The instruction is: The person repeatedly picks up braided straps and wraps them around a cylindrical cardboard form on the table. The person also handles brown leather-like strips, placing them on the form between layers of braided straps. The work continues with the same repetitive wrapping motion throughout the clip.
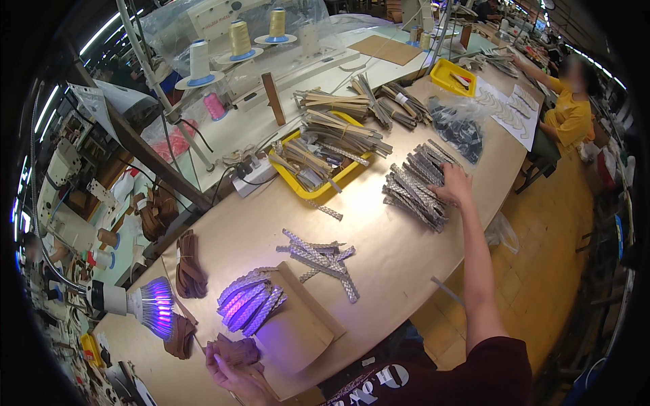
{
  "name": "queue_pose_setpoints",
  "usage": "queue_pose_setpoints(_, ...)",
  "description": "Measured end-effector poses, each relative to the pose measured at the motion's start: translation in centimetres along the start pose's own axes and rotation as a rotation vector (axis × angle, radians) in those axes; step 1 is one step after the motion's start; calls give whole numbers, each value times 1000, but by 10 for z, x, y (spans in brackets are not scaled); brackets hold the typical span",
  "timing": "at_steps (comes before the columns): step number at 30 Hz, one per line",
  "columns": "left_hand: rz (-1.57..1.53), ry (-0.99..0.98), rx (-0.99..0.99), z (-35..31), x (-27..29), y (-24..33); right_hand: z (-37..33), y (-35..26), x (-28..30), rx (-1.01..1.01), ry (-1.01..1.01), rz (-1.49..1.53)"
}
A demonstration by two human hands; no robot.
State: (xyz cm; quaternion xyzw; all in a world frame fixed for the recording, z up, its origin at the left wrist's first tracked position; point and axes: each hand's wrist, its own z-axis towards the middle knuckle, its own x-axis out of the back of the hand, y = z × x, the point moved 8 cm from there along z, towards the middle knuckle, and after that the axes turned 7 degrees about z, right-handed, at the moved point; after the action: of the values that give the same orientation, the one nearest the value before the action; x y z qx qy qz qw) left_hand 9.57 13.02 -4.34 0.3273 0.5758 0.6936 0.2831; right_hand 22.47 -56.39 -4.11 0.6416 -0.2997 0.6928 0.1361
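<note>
At the right of the table, my right hand [455, 184] reaches into a pile of grey braided straps [414, 188], its fingers closed over the straps at the pile's right side. Low in the view, my left hand [233, 375] is closed at a folded bundle of brown strips [237, 350]; part of its grip is hidden. Just above it, a bunch of braided straps [249, 301] lies under violet light on a brown cardboard sheet [305, 331]. Several loose braided straps [321, 257] lie crossed on the table between my hands.
A yellow tray [325, 199] full of straps stands at the back middle. The violet-lit lamp [152, 308] is at the left, near brown strip bundles [191, 267]. Thread spools [240, 40] stand behind. Toward the right are a plastic bag [457, 128] and a co-worker in yellow [569, 108].
</note>
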Motion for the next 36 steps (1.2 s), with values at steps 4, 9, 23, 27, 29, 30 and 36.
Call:
queue_pose_setpoints(4,-56,-45,41,-10,-4,-5,20,-8,-2,-9,-147,-103)
queue_pose_setpoints(9,-123,-18,72,-31,-11,3,29,-10,-12,2,-128,118)
queue_pose_setpoints(23,-83,19,136,-37,-13,33,40,27,25,71,-49,488)
queue_pose_setpoints(27,-230,-52,182,-37,-18,30,36,39,30,115,-40,742)
queue_pose_setpoints(29,-308,-93,203,-39,-18,28,35,45,31,151,-55,930)
queue_pose_setpoints(30,-283,-74,179,-39,-14,29,32,51,33,164,-58,1038)
queue_pose_setpoints(36,-233,-23,144,-39,-4,21,12,83,60,255,79,1362)
